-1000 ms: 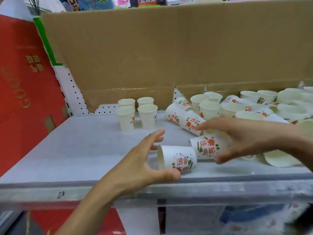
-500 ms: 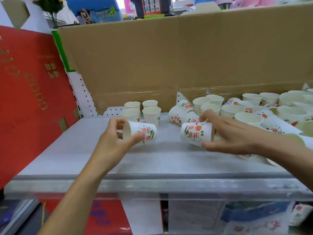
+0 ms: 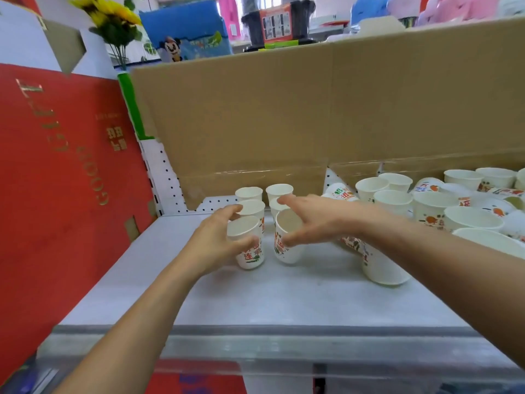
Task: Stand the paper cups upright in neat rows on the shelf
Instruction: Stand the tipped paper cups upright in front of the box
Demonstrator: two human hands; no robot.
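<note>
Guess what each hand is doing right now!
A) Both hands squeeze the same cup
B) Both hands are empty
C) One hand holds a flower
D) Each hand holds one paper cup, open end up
D: the left hand grips one cup and the right hand grips another cup, both mouth-up, in front of the standing cups.

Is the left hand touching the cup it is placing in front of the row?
Touching. The head view shows the left hand wrapped around the front-left cup, thumb across its printed side.
</note>
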